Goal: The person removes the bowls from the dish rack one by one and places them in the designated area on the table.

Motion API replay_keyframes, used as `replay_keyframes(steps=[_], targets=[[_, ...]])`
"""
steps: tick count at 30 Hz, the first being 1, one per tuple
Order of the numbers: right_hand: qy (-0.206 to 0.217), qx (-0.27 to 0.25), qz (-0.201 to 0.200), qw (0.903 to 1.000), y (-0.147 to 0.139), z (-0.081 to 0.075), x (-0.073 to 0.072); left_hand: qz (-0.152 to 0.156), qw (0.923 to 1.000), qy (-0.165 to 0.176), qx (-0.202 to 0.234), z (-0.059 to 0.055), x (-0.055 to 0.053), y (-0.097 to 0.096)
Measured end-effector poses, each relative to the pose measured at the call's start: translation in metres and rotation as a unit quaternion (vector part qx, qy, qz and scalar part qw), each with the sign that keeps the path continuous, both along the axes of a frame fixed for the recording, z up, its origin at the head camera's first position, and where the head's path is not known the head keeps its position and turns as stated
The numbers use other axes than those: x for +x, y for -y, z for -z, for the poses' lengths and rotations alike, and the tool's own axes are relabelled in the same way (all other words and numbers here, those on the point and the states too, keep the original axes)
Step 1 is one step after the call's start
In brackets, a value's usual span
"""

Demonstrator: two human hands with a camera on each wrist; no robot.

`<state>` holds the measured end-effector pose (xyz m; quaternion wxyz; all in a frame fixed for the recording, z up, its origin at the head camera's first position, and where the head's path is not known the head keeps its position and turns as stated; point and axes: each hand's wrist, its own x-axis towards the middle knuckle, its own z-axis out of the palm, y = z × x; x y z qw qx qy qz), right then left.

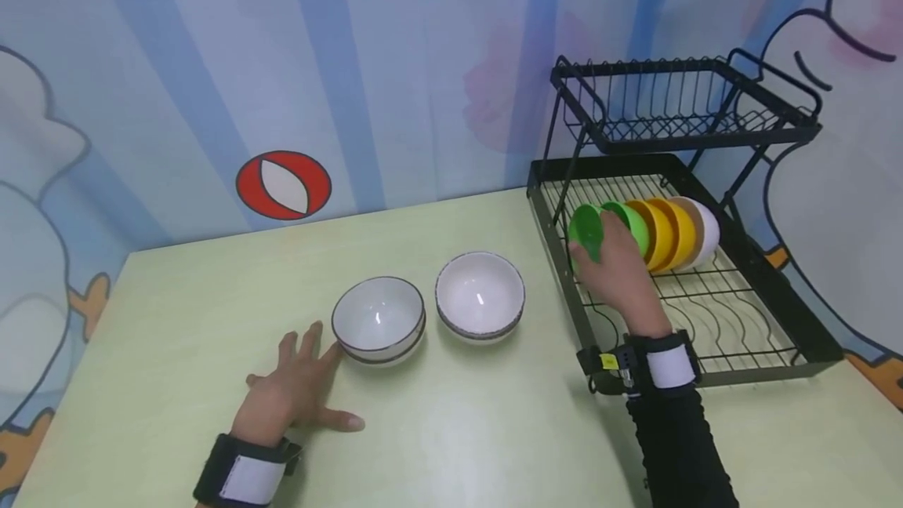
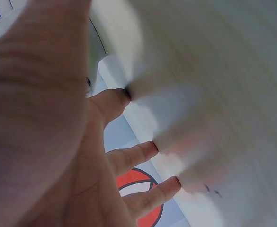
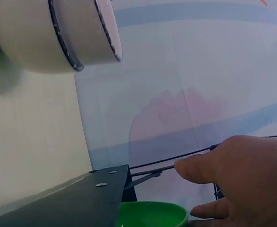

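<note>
Head view. Green bowl (image 1: 581, 227): in the lower tray of the rack (image 1: 758, 375), first in a row with a second green bowl (image 1: 633, 226), yellow bowls (image 1: 681, 234) and a pale bowl (image 1: 709, 235). Probably light, stiff, smooth plastic; best taken by the upper rim, thumb one side, fingers the other. Right hand (image 1: 615, 269): at the green bowl, forearm crossing the rack's near edge; whether it grips, cannot tell. White bowls (image 1: 378, 316), (image 1: 480, 296): two nested stacks on the table (image 1: 176, 320); likely heavier, breakable. Left hand (image 1: 292, 390): empty, fingers spread beside the left stack.

Left wrist view. Left hand: palm visible, fingers extended, fingertips (image 2: 174, 184) on the table.

Right wrist view. Green bowl: low, partly cropped. Right hand: thumb extended above the rim, fingers beside it; contact unclear.
</note>
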<state>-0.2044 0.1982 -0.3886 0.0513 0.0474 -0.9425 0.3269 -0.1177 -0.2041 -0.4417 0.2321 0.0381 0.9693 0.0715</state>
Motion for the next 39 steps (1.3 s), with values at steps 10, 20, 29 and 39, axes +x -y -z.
replay_keyframes(steps=[10, 20, 29, 39], targets=[[0.052, 0.011, -0.009, 0.9985, -0.005, -0.005, -0.006, -0.003, 0.9999, -0.012, 0.001, -0.005, -0.001, 0.002], [0.052, 0.024, -0.021, 0.9981, -0.004, -0.007, -0.008, -0.012, 0.9999, -0.011, 0.001, -0.004, -0.003, 0.002], [0.046, 0.040, -0.018, 0.9980, -0.009, -0.008, -0.009, -0.007, 0.9997, -0.021, -0.001, -0.001, -0.002, 0.001], [0.053, 0.067, -0.025, 0.9960, -0.021, -0.011, -0.009, -0.009, 0.9998, -0.019, 0.000, 0.005, 0.004, 0.001]])
